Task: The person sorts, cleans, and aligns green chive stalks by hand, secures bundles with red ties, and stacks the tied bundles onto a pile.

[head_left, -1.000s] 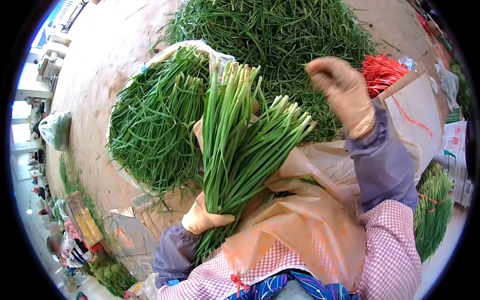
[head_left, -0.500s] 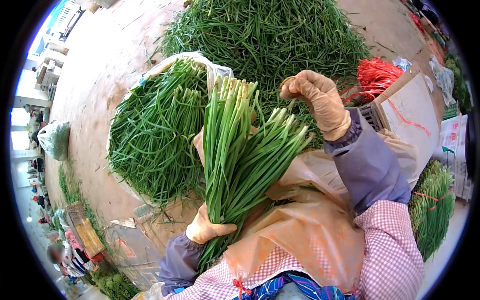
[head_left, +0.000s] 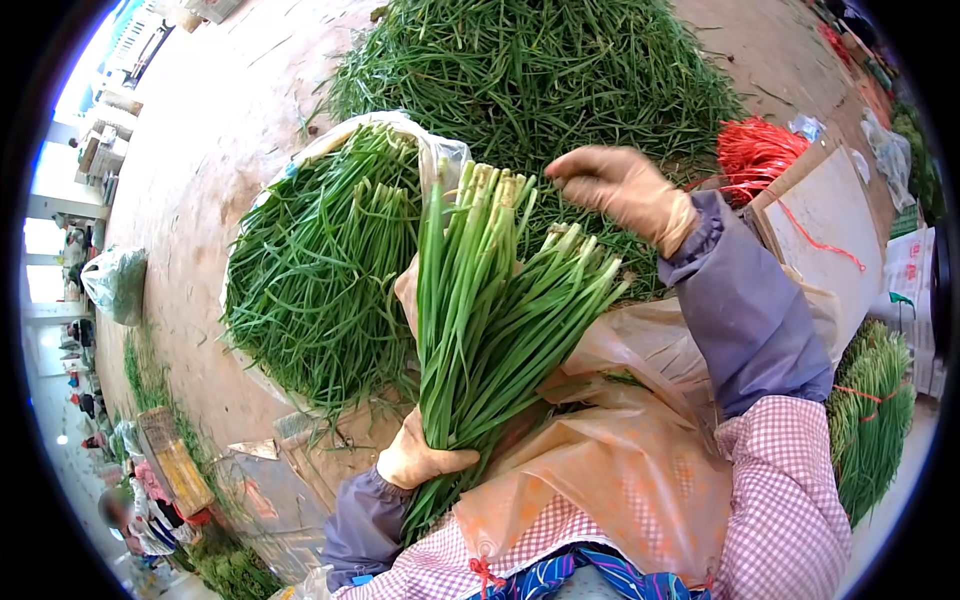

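Observation:
My left hand (head_left: 425,455), in a tan glove, is wrapped round the leafy lower part of a bunch of garlic chives (head_left: 485,300). The bunch leans over my lap with its pale cut ends pointing up and away, fanned into two clumps. Above and right of those ends, apart from them, is my gloved right hand (head_left: 628,195). Its fingers are bent towards the left and smeared by motion, so I cannot tell whether they hold anything. An orange-tinted plastic apron (head_left: 610,455) lies under the bunch.
Loose chives form a large heap (head_left: 530,80) ahead. More lie in an open white plastic bag (head_left: 320,270) at the left. Red plastic ties (head_left: 755,150) sit by a cardboard piece (head_left: 825,230) on the right. A tied chive bundle (head_left: 870,420) stands at right; a person (head_left: 145,520) is far left.
My right hand has shifted slightly up from the cut ends, and its fingers, pinched before, are now blurred. My left hand still grips the bunch; the whole view has shifted slightly.

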